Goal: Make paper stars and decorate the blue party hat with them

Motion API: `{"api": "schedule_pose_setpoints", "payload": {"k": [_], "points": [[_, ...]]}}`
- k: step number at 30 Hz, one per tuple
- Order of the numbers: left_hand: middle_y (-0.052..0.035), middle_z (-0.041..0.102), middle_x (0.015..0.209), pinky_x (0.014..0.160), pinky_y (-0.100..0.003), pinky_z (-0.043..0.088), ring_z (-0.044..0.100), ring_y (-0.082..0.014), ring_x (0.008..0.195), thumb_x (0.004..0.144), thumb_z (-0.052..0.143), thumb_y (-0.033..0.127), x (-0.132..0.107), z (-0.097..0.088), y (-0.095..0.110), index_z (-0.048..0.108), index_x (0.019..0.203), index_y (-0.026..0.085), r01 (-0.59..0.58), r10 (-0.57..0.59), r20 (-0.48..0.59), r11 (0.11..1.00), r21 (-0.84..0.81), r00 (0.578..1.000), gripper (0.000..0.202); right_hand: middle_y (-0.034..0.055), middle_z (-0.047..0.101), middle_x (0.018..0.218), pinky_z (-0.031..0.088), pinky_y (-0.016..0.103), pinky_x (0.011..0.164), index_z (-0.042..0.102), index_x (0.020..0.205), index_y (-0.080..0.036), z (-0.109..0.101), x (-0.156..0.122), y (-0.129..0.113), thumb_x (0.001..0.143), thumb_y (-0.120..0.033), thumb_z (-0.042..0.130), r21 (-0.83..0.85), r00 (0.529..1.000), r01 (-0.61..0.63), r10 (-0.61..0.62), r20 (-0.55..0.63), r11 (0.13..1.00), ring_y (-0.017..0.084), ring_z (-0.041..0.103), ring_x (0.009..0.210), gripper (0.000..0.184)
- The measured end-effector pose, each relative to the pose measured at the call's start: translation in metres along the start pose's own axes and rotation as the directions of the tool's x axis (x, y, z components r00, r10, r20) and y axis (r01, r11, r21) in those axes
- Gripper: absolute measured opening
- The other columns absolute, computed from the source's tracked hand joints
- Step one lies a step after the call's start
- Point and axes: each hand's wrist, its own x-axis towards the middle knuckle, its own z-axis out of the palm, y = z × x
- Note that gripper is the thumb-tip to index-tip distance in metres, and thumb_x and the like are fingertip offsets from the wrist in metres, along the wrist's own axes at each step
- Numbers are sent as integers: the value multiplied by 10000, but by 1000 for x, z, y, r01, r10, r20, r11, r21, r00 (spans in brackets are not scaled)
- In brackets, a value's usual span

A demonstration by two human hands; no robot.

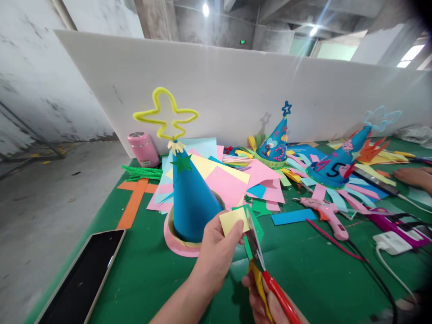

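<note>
My left hand point(216, 252) pinches a small square of pale yellow paper point(232, 221) between thumb and fingers. In my right hand point(263, 301) is a pair of scissors point(256, 252) with one red and one yellow handle. Their blades point up and reach the right edge of the yellow paper; whether they cut into it I cannot tell. Just behind my left hand stands a blue paper cone hat point(194, 198) with a pink brim, a green star point(182, 163) and a yellow pipe-cleaner star point(165, 112) on top. Green paper point(258, 229) lies behind the scissors.
A phone point(84, 274) lies front left, near orange strips point(133, 204) and a pink bottle point(143, 148). Coloured paper point(229, 184) and two decorated hats stand behind. To the right are a pink glue gun point(326, 213), a power strip point(401, 227) with cables, and another person's hand point(415, 177).
</note>
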Motion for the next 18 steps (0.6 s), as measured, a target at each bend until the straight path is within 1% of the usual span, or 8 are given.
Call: {"api": "schedule_pose_setpoints", "payload": {"k": [2, 3, 4, 5, 9, 13, 16, 18], "points": [[35, 493, 536, 523, -215, 322, 425, -99, 534, 762, 545, 268, 0, 0, 0, 495, 665, 153, 0, 0, -1, 1000, 6, 1000, 159, -41, 447, 537, 289, 166, 396, 581, 848, -167, -6, 5, -3, 481, -687, 635, -37, 991, -64, 67, 115, 997, 47, 363, 412, 639], [34, 493, 539, 524, -215, 321, 424, -99, 535, 763, 544, 269, 1, 0, 0, 491, 658, 154, 1, -1, 0, 1000, 9, 1000, 164, -47, 437, 515, 294, 174, 389, 573, 844, -168, -8, 8, -5, 481, -698, 623, -58, 977, -114, 122, 175, 992, 53, 369, 398, 645], [33, 493, 539, 524, -215, 321, 424, -99, 536, 763, 544, 269, 1, 0, 0, 488, 652, 155, 2, -2, 0, 1000, 14, 1000, 169, -52, 427, 498, 299, 179, 384, 566, 841, -169, -9, 9, -6, 486, -707, 611, -78, 962, -150, 163, 217, 986, 58, 374, 389, 646], [33, 493, 540, 524, -215, 320, 424, -99, 537, 763, 544, 269, 1, 1, 0, 486, 649, 156, 5, -5, -1, 1000, 19, 1000, 170, -58, 416, 488, 299, 180, 379, 559, 841, -172, -10, 10, -7, 493, -710, 602, -84, 958, -156, 172, 231, 984, 59, 373, 381, 643], [34, 488, 537, 526, -217, 322, 425, -101, 538, 767, 540, 270, 1, 1, 0, 495, 671, 153, 9, -9, 2, 1000, 27, 1000, 158, -76, 395, 477, 274, 159, 362, 534, 842, -178, -10, 11, -3, 494, -697, 614, -55, 981, -80, 88, 174, 995, 39, 340, 360, 630], [33, 483, 535, 521, -222, 325, 421, -103, 533, 769, 536, 270, 1, 0, -1, 494, 668, 154, -2, 1, 10, 1000, 15, 1000, 160, -82, 396, 444, 262, 160, 336, 529, 803, -177, -13, 13, 4, 472, -692, 627, -70, 974, -116, 127, 188, 991, 40, 330, 332, 621], [32, 484, 544, 521, -223, 330, 426, -104, 537, 769, 537, 266, 1, 0, -2, 493, 668, 155, -5, 4, 21, 1000, 5, 1000, 156, -93, 373, 415, 253, 155, 325, 526, 782, -178, -13, 14, 5, 504, -670, 627, -53, 984, -101, 107, 140, 993, 40, 317, 319, 574], [33, 485, 546, 522, -223, 333, 429, -105, 539, 769, 537, 262, 1, 0, -2, 495, 679, 154, -5, 5, 24, 1000, 2, 1000, 147, -98, 350, 395, 248, 148, 322, 523, 759, -178, -10, 13, 4, 547, -646, 617, -31, 986, -117, 120, 115, 993, 42, 315, 315, 523]]}}
